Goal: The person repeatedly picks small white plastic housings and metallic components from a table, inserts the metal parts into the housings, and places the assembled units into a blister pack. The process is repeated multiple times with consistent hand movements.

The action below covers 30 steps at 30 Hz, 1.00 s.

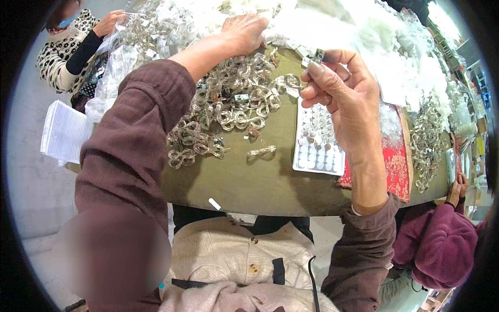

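My right hand (340, 86) is raised above a white tray (318, 165) of round button cells. Between its thumb and forefinger it pinches a small dark shiny piece (318, 55); its exact kind is unclear. My left hand (244, 34) reaches to the far side of the table, its fingers curled down beside white and clear plastic; what they hold, if anything, is hidden. Below my left forearm lies a heap of coiled wire string lights (241, 101), with a green-marked small part (242, 97) among them. One bundled coil (261, 152) rests apart, nearer to me.
Clear plastic bags (384, 47) heap along the far side. A red patterned cloth (397, 169) and more wire coils (427, 140) lie to the right. A small white strip (214, 204) is near the table edge. Co-workers sit at far left and at right, beside a ribbed white stack (65, 132).
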Each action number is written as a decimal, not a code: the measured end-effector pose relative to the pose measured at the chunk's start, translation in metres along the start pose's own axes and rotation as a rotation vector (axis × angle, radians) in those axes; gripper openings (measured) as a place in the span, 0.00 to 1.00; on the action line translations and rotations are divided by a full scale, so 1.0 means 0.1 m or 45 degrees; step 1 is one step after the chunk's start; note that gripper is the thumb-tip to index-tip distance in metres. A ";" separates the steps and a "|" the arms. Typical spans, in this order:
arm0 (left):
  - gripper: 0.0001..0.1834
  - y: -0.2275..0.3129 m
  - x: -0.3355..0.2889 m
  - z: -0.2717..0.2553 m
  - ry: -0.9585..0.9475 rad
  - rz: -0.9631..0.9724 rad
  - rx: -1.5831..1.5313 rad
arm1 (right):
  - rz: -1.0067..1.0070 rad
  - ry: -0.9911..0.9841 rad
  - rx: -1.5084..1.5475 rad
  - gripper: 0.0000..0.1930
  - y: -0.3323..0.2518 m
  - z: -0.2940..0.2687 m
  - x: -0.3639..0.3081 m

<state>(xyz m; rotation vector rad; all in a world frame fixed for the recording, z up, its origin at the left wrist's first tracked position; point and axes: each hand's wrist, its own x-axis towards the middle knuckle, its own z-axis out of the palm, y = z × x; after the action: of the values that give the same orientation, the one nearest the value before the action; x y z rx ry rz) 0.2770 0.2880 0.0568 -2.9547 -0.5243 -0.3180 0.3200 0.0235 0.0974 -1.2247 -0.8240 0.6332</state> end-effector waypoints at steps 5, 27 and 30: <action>0.12 -0.02 0.10 0.01 -0.072 -0.054 -0.050 | -0.091 0.048 0.191 0.13 0.12 -0.07 -0.02; 0.14 1.05 -1.31 -0.77 0.457 -0.423 -1.979 | -0.149 -0.032 -0.019 0.08 0.15 -0.09 -0.07; 0.14 1.13 -1.37 -0.70 0.492 -0.499 -2.291 | -0.125 -0.093 0.035 0.08 0.15 -0.05 -0.09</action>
<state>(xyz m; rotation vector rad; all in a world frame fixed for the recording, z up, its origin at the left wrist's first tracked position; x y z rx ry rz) 0.1779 0.1265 0.0842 -3.8487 -1.1687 -2.4576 0.3190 0.0168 0.0806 -1.1343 -0.9279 0.6106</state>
